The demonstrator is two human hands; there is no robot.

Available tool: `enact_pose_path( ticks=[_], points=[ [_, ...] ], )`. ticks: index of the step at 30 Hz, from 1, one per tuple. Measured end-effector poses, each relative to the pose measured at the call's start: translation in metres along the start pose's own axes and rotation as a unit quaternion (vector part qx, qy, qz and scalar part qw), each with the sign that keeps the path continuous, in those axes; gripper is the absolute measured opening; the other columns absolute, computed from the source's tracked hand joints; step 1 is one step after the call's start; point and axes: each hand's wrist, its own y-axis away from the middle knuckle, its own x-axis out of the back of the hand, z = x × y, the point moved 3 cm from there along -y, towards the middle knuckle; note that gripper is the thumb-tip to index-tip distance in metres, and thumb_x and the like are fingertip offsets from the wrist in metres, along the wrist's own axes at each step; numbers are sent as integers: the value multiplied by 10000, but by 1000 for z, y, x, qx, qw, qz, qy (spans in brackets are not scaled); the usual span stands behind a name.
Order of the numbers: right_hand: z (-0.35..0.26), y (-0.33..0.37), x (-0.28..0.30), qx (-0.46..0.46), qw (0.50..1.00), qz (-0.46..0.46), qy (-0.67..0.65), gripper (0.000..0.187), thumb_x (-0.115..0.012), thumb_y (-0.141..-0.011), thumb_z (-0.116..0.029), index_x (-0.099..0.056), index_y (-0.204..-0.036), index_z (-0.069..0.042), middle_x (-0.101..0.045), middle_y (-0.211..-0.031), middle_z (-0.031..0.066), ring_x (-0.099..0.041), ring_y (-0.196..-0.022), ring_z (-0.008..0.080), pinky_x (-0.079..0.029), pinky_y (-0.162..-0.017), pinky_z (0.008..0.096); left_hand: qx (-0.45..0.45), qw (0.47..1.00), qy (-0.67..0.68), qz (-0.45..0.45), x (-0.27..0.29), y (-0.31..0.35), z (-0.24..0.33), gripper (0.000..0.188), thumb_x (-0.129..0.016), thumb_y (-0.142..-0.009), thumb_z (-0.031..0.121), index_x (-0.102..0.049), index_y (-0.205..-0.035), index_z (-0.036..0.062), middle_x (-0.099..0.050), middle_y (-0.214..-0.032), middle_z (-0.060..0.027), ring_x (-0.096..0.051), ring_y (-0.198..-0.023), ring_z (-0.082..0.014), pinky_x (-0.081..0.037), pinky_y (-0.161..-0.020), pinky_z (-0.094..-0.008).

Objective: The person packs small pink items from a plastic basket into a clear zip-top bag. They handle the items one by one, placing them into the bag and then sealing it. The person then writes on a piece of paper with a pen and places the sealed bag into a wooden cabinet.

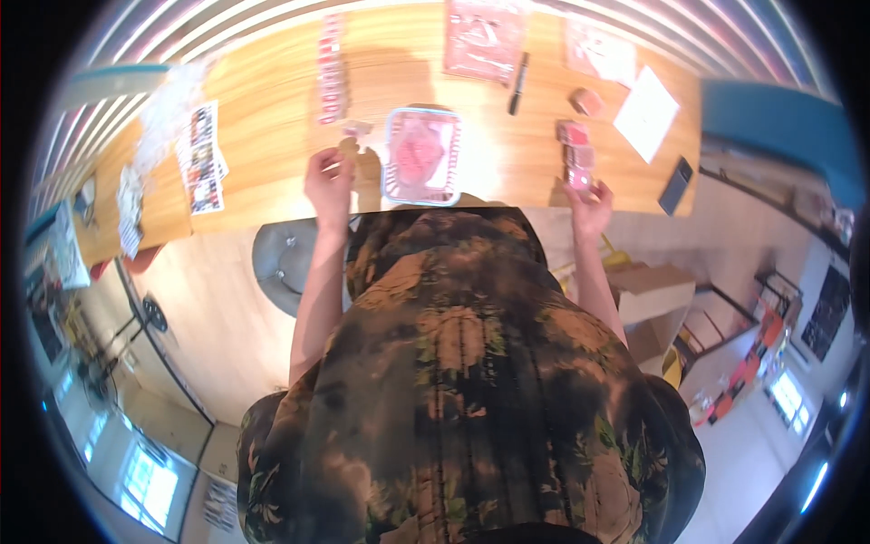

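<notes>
Hands first: your left hand (328,177) is up at the desk (272,100) edge, fingers curled round a small pale-pink item (355,130), pinched at the fingertips; too small & blurred to say what it is. Your right hand (590,207) is at the desk edge on the other side, clenched on a small pink packet (580,178) that sits at the near end of a short stack of similar pink packets (575,143).

Between both hands, approx. centre, a clear plastic tray (421,156) w/ pink contents lies flat on the desk, just beside your left hand, well apart from the right.

Farther back: a row of small pink-red pieces (330,68) runs away from you, a large reddish sheet (483,38) w/ a black pen (518,83) just beside it, one lone pink block (586,102), a white paper (646,112) & a dark phone (675,185) near the right edge. Printed photo sheets (202,156) lie left.

A round grey stool base (283,263) shows on the floor below your left forearm.
</notes>
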Motion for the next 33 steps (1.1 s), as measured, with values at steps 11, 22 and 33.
enact_pose_path(
  ticks=[11, 22, 33],
  points=[
    [-101, 42, 13, 92, 992, -69, -61, 381, -696, -884, -45, -535, -1225, 12, -604, -962, 28, -568, -680, 60, -473, -628, 219, -49, 956, -272, 98, -44, -17, 3, 531, -833, -730, 222, -579, -1154, 27, -614, -1124, -126, -652, -957, -257, -531, -798, -360],
    [-293, 96, -136, 62, 857, -479, -177, 379, -759, -856, -83, -602, -1172, 57, -654, -1072, 131, -618, -737, 85, -526, -672, 239, -260, 955, -107, -90, -7, 46, 172, 479, -753, -779, 44, -579, -1225, 46, -647, -1042, -111, -672, -888, -227, -555, -769, -318],
    [-283, 104, -132, 58, 810, -558, -171, 274, -731, -856, -20, -635, -1100, 61, -682, -897, 53, -631, -747, 80, -531, -707, 235, -280, 946, -107, -127, -11, 69, 173, 483, -760, -732, -22, -631, -1197, 9, -644, -1127, -153, -685, -911, -286, -575, -779, -338]
  ],
)
